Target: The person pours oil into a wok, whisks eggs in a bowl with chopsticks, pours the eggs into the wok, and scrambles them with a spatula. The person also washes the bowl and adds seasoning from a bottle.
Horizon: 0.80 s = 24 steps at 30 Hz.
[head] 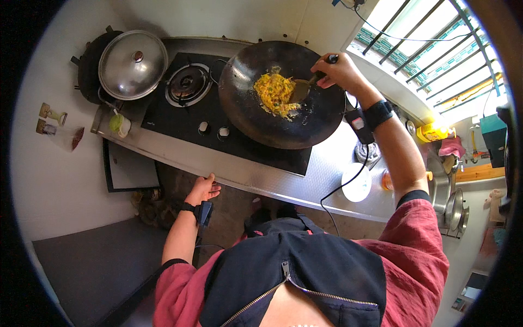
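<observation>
My right hand [336,74] grips the dark handle of a metal spatula [300,90] over a large dark wok [282,135] on the gas cooktop [163,118]. The spatula's blade touches yellow scrambled food, apparently egg with small green and reddish bits [274,90], in the middle of the wok. At the front edge of the steel counter [253,184], my left hand [204,189] has its fingers apart and holds nothing; its thumb is by the edge, and whether it touches cannot be told.
A lidded pot [132,65] stands left of the bare burner [188,85]. A white plate [356,182] lies on the counter to the right, near a hanging black cable [347,184]. Further right are a yellow bottle [434,132] and a steel sink [439,184]. A barred window is at the upper right.
</observation>
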Each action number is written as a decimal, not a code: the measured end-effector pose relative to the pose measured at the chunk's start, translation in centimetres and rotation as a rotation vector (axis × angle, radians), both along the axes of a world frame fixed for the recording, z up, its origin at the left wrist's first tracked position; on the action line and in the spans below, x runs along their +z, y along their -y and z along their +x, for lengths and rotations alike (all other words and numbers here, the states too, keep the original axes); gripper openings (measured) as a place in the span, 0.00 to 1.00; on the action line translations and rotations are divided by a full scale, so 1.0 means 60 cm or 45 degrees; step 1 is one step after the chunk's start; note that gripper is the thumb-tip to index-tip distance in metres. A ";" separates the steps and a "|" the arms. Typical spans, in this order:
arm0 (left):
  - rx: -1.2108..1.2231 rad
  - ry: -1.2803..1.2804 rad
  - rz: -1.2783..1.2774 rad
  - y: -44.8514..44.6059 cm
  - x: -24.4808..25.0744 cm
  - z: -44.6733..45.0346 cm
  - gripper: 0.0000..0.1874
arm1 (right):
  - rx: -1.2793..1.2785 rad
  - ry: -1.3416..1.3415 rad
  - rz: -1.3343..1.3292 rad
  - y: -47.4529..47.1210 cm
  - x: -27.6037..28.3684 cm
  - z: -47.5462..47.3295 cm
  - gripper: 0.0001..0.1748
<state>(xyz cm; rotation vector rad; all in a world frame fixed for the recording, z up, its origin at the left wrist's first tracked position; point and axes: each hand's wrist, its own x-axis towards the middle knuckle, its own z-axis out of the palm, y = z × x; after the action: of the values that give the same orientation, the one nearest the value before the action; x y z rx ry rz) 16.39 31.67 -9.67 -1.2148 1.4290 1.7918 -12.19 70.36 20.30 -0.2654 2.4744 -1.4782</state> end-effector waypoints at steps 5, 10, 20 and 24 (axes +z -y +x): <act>0.000 -0.018 0.029 0.001 -0.004 -0.002 0.16 | -0.086 -0.083 0.375 -0.027 0.027 -0.026 0.12; -0.027 -0.010 0.051 0.006 -0.005 -0.001 0.16 | 0.036 -0.032 -0.147 0.001 -0.019 -0.018 0.13; 0.012 -0.005 0.029 0.003 -0.004 0.000 0.16 | 0.086 0.072 0.003 -0.020 -0.019 -0.060 0.13; 0.012 -0.028 0.012 0.001 -0.001 0.001 0.16 | 0.241 0.019 -0.122 -0.007 -0.033 -0.077 0.13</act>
<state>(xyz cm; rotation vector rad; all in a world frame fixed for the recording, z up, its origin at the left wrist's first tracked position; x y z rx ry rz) 16.46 31.60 -9.70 -1.2023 1.4283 1.8213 -16.80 70.80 18.30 -0.4907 2.2980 -1.5141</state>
